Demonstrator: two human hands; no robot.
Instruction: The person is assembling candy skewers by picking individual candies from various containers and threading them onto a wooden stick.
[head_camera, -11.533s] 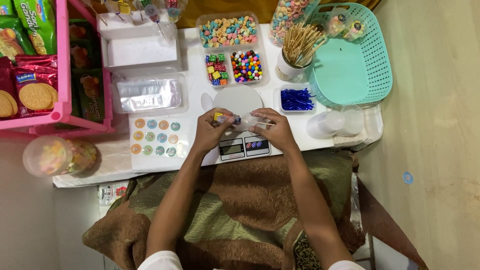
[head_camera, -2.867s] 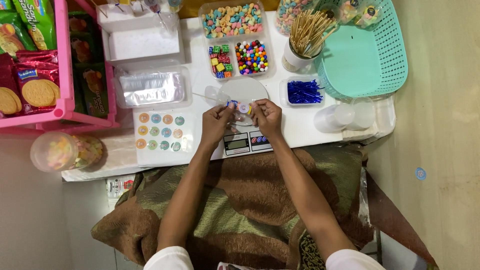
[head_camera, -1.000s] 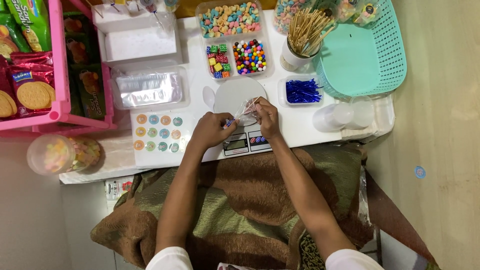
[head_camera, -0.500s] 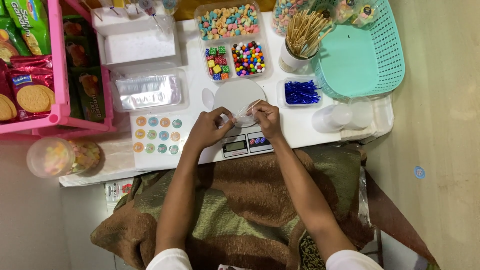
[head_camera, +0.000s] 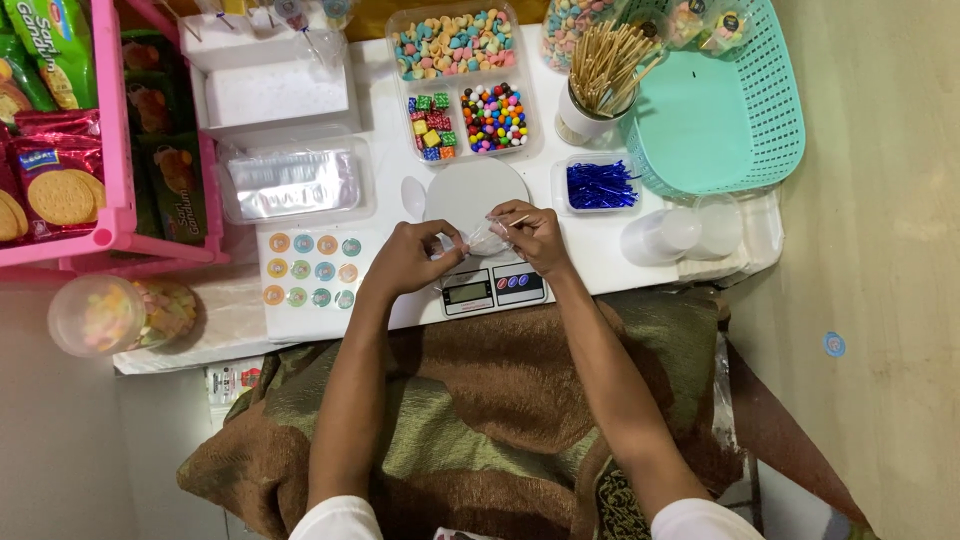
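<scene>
left hand (head_camera: 412, 257) pinching one edge of small clear bag (head_camera: 480, 240) | right hand (head_camera: 530, 232) fingers closed on other edge plus thin stick | bag between fingertips, just above round scale pan (head_camera: 470, 190) | better to keep mouth stretched open, grip light, bag over pan

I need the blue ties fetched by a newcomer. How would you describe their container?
Start at the big teal basket at the table's far right. Just left of its lower corner, right of the round scale platform, sits a small clear tub, the only one holding thin shiny blue strips.
</scene>
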